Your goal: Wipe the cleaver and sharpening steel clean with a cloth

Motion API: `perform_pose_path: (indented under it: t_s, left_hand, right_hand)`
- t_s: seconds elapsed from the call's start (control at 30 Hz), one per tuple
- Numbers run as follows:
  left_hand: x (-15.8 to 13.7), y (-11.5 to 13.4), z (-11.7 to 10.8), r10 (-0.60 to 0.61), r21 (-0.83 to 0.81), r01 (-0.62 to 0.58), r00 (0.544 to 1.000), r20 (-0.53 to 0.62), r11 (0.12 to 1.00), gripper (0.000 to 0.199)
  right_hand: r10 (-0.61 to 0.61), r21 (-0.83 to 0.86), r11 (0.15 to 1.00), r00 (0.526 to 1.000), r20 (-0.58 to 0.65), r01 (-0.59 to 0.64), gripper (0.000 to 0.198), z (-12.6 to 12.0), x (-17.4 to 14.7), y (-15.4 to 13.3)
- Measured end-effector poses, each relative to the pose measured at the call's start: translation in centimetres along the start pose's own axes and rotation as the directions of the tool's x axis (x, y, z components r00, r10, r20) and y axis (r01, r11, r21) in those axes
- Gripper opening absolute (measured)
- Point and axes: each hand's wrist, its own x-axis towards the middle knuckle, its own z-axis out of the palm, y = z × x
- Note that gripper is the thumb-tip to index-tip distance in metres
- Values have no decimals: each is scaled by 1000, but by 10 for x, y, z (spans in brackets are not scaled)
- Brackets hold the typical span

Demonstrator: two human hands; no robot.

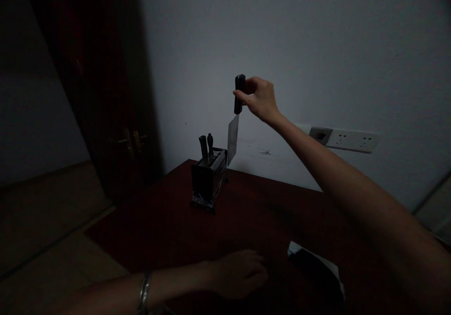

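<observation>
My right hand [259,96] is closed around the black handle of a cleaver [232,139], raised with its broad blade hanging down. The blade's lower end is beside the right rear of a dark knife block [208,176]; whether they touch I cannot tell. Two black handles stick up from the block's top. My left hand [241,272] rests low over the near part of the table, its fingers loosely curled and dim, with nothing visible in it. To its right lies a dark piece with a white edge [317,261], perhaps a cloth or wrapper.
The dark red table [253,216] stands against a pale wall [282,33]. A socket panel [352,140] is on the wall behind my right forearm. To the left is a dark door with a metal handle [127,141], and the tiled floor [63,268] lies beyond the table's left edge.
</observation>
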Motion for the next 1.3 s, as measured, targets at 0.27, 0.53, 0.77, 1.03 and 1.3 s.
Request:
perform_pose_path:
  t_s: [0.27, 0.53, 0.77, 1.03, 1.3]
  left_hand:
    - [-17, -22, 9, -8, 166, -8, 995, 97, 986, 61]
    - [-22, -29, 17, -31, 153, 11, 991, 132, 988, 61]
    - [-23, -40, 26, -4, 197, -17, 995, 104, 980, 59]
    - [-23, -41, 25, 16, 191, -32, 996, 88, 981, 59]
    - [-22, -40, 25, -1, 205, -17, 996, 88, 979, 59]
  right_hand:
    - [29, 51, 998, 1000, 4, -29, 29, 49, 31, 7]
    - [47, 63, 997, 999, 19, -49, 21, 72, 37, 9]
    - [60, 94, 994, 998, 29, -62, 20, 82, 33, 14]
    - [34, 86, 996, 999, 35, -37, 19, 86, 29, 14]
    - [56, 86, 995, 998, 39, -59, 17, 91, 27, 17]
